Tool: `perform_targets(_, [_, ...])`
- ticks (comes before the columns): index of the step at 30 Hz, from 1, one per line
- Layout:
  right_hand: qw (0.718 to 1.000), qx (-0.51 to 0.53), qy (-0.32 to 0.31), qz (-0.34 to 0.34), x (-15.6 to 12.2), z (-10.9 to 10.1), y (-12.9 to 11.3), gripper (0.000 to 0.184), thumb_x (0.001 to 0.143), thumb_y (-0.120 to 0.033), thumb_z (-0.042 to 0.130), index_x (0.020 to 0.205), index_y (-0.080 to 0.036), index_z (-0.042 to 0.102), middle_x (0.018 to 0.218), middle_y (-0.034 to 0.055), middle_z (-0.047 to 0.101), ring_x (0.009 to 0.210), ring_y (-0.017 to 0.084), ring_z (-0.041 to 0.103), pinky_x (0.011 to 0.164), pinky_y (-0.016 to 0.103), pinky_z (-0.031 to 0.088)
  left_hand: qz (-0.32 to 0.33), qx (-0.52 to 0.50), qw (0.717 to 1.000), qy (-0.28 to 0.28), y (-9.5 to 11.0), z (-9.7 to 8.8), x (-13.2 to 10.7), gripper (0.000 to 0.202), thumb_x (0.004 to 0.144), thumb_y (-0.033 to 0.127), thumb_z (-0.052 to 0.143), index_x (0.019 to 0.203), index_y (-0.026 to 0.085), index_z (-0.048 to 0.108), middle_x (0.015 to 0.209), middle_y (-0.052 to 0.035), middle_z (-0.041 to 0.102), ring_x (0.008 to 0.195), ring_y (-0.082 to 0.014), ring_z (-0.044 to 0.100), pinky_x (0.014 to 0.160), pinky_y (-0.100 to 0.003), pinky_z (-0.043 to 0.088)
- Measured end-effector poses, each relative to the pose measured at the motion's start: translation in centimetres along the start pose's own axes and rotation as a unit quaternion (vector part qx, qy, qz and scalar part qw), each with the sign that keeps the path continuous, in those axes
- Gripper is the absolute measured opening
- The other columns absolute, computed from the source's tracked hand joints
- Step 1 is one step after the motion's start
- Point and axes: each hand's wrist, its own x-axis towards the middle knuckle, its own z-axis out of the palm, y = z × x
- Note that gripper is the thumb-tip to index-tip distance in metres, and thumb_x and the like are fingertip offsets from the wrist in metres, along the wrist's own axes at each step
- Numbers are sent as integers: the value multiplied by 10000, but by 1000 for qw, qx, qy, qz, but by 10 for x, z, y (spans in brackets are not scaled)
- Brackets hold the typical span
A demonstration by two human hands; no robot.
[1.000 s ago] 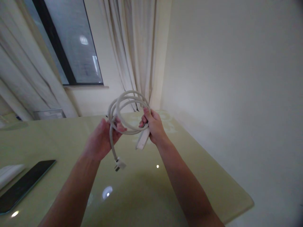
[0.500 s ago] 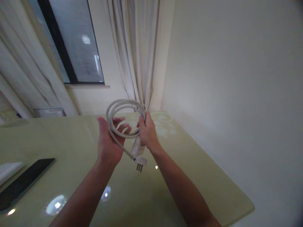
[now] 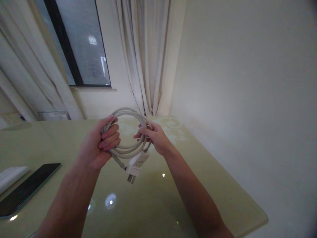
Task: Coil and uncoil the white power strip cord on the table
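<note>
A whitish power cord (image 3: 127, 153), wound in several loops, is held up above the table between my two hands. My left hand (image 3: 106, 140) is closed, its fingers wrapped round the left side of the coil. On the right side, my right hand (image 3: 155, 135) pinches the loops between thumb and fingers. Below the coil hang the cord's white plug (image 3: 133, 170), its metal prongs pointing down, and a small white socket block (image 3: 140, 159) just behind it. The block is partly covered by the plug and loops.
On the left of the glossy greenish table (image 3: 153, 205) lie a dark phone-like slab (image 3: 29, 186) and a white object (image 3: 11, 177). Behind the table are a tied curtain (image 3: 148, 66) and a window (image 3: 84, 43). A plain wall (image 3: 235, 92) borders the right side.
My left hand has gone from spread fingers to a grip on the coil's left side. The coil has widened, and the plug and socket block have swung left and slightly down.
</note>
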Motion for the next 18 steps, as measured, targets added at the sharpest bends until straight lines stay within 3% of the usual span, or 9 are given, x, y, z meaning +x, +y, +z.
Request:
perform_targets(3, [995,87,-44,-25,-10,2,-14,390,797,-428,885,1027,-210,657,672,-68,641,518,95,608,515,201,486,-58,9,998,-24,3,-1,-2,266,992,234,647,741,167,588,493,131,252,300,-4,136,296,-149,132])
perform_targets(6, [987,139,-55,-54,-15,4,-24,398,796,-473,911,986,-194,701,548,-146,374,386,11,255,392,158,210,-33,-5,999,-29,-6,6,0,281,994,319,689,777,153,622,507,128,278,318,0,150,307,-142,156])
perform_targets(8, [982,166,-48,-69,-16,5,-27,415,782,-488,925,981,-180,730,548,-159,265,413,8,130,397,172,131,1,-13,1000,-25,-16,11,2,333,985,429,712,833,137,663,521,119,323,342,-5,205,329,-142,211])
perform_targets(13, [973,218,38,-59,-15,8,-35,429,843,-557,865,956,-161,743,524,-161,200,434,25,65,389,189,106,83,36,996,-13,-47,15,9,439,844,574,845,901,177,663,551,93,432,460,-57,398,452,-175,361])
perform_targets(16, [968,233,85,-31,-14,6,-39,477,870,-631,812,916,-165,720,498,-161,182,418,30,71,377,197,99,100,146,984,-20,-59,4,16,500,779,600,890,972,197,666,643,47,590,569,-109,534,512,-212,410])
perform_targets(18, [966,228,119,-29,-14,4,-40,503,869,-670,791,887,-175,697,492,-160,190,411,33,87,373,203,107,95,239,966,-43,-61,-9,21,558,817,671,829,1062,190,690,792,-23,712,730,-175,660,632,-268,505])
